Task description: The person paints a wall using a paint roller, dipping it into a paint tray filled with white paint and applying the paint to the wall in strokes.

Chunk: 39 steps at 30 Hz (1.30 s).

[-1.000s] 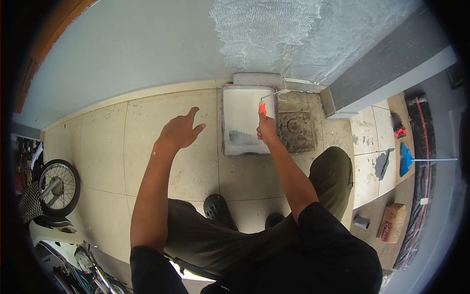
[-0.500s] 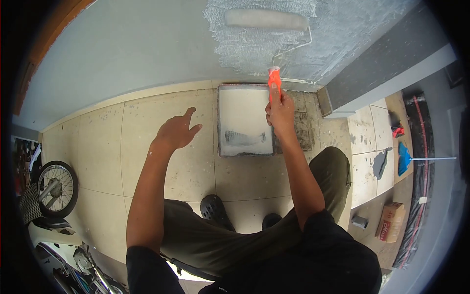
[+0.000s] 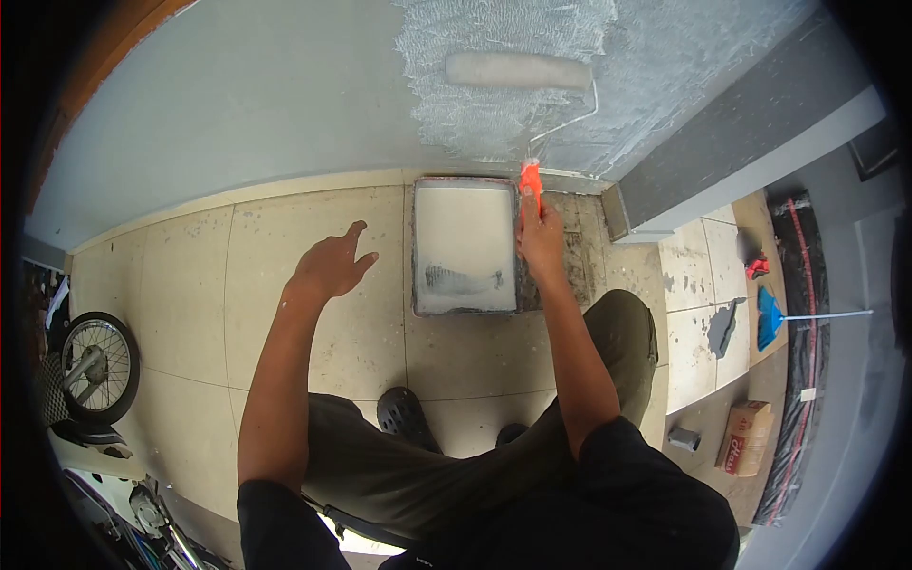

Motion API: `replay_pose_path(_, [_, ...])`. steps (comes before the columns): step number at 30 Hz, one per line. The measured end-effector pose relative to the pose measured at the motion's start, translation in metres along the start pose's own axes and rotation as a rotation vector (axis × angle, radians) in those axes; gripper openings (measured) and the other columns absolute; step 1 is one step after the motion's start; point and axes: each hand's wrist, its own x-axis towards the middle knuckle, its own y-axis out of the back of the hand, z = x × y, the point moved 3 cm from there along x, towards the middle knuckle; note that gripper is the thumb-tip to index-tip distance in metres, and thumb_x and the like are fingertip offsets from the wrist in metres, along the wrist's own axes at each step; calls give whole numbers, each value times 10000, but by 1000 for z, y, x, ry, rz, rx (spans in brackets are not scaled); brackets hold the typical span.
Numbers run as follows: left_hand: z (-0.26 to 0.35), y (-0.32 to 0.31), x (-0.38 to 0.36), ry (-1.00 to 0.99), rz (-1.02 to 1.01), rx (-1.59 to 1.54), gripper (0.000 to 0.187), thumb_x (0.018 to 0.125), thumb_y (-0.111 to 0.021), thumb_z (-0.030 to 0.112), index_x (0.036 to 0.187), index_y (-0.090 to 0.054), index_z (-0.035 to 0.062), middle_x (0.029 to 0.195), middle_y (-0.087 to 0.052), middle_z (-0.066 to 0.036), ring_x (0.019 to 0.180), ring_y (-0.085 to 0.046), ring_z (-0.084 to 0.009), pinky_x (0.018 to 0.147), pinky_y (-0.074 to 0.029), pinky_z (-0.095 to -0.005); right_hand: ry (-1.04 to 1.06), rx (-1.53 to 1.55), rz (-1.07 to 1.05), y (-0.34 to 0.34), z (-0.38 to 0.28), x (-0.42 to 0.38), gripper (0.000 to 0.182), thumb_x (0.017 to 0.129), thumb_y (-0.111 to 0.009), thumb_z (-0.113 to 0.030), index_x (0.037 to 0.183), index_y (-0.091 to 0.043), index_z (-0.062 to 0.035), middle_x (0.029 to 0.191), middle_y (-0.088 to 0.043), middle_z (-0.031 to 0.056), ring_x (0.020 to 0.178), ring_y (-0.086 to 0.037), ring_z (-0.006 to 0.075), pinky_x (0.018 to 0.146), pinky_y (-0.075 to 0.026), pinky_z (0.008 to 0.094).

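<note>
the right hand point(image 3: 541, 242) wraps tightly round the orange handle point(image 3: 530, 179) of the roller point(image 3: 518, 70), against or just off the white-streaked wall point(image 3: 456, 123); the left hand point(image 3: 331, 264), loosely spread and empty, hangs left of the tray point(image 3: 415, 247).

Grey-blue wall point(image 3: 266, 104) spans the top; smooth at left, a rough, whitish, streaked coat over its middle. Orange-brown frame point(image 3: 100, 71) at upper left. Pale skirting point(image 3: 294, 184) along the wall's foot. Floor point(image 3: 313, 361) in cream tiles, thin dark joints, scattered specks; grimy brownish patch point(image 3: 584, 256) toward the corner. Dark-grey pillar point(image 3: 722, 123) slants in at upper right. Past it, tiles catch brighter light, their surface flaked grey. Spoked wheel point(image 3: 100, 369) at left; cardboard box point(image 3: 746, 439) lower right.
</note>
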Motion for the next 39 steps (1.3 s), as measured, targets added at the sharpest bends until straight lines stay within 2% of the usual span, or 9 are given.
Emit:
replay_pose_path(8, [-4, -4, 1, -18, 26, 4, 614, 992, -537, 430, 1489, -384, 102, 761, -674, -213, 881, -683, -389, 866, -518, -498, -395, 69, -44, 2, 110, -3, 472, 1003, -565, -490, 776, -487, -83, 488, -403, -7, 332, -372, 108, 319, -298, 297])
replay_pose_path(14, [2, 1, -6, -7, 1, -5, 604, 992, -538, 425, 1484, -389, 109, 791, -683, -218, 899, -683, -390, 879, -509, -506, -416, 86, -34, 3, 124, 4, 459, 1002, -564, -477, 779, -495, -82, 497, -405, -5, 343, -373, 99, 318, -290, 287])
replay_pose_path(18, [-5, -6, -4, -40, 43, 10, 603, 988, -543, 423, 1480, -392, 110, 797, -683, -218, 886, -681, -393, 862, -509, -507, -374, 115, -7, 7, 86, -10, 454, 1004, -562, -473, 796, -494, -76, 509, -415, -8, 350, -370, 91, 322, -293, 282])
replay_pose_path(22, [6, 6, -7, 2, -8, -8, 599, 987, -545, 421, 1478, -395, 113, 800, -683, -220, 885, -680, -398, 859, -509, -509, -187, 158, -30, 17, 15, -19, 418, 1020, -545, -453, 843, -504, -76, 525, -421, -21, 365, -366, 72, 334, -276, 261])
replay_pose_path(24, [12, 10, -8, 42, -92, 19, 590, 1010, -508, 428, 1497, -374, 124, 1061, -700, -221, 1063, -658, -390, 940, -513, -505, -143, 170, -27, 21, -31, -24, 408, 1025, -540, -448, 856, -508, -78, 528, -420, -27, 372, -360, 65, 340, -269, 253])
replay_pose_path(28, [12, 9, -7, 36, -87, 19, 592, 1009, -511, 428, 1498, -372, 123, 1060, -700, -220, 1060, -659, -391, 939, -513, -505, 2, 163, -33, 36, -101, -9, 423, 1029, -520, -486, 831, -523, -113, 561, -420, -32, 407, -349, 58, 364, -265, 248])
replay_pose_path(33, [11, 13, -9, 61, -97, -4, 593, 1009, -515, 426, 1500, -369, 128, 1062, -701, -217, 1061, -659, -388, 938, -513, -504, 57, 112, -34, 49, -116, 0, 437, 1027, -518, -497, 817, -509, -113, 558, -417, -30, 406, -350, 59, 363, -273, 252])
replay_pose_path(37, [5, 8, -7, 68, -85, -9, 593, 1009, -514, 427, 1501, -367, 130, 1051, -702, -215, 1060, -660, -386, 938, -514, -504, -46, 165, -39, 44, -53, -2, 431, 1029, -518, -486, 825, -492, -108, 559, -419, -21, 400, -358, 69, 356, -281, 260])
replay_pose_path(39, [-3, 1, -5, -9, 35, -11, 601, 996, -530, 424, 1486, -389, 106, 682, -651, -173, 811, -687, -348, 850, -513, -484, -109, 208, -62, 37, -16, -8, 413, 1029, -523, -472, 855, -494, -99, 561, -422, -18, 398, -365, 73, 351, -279, 266])
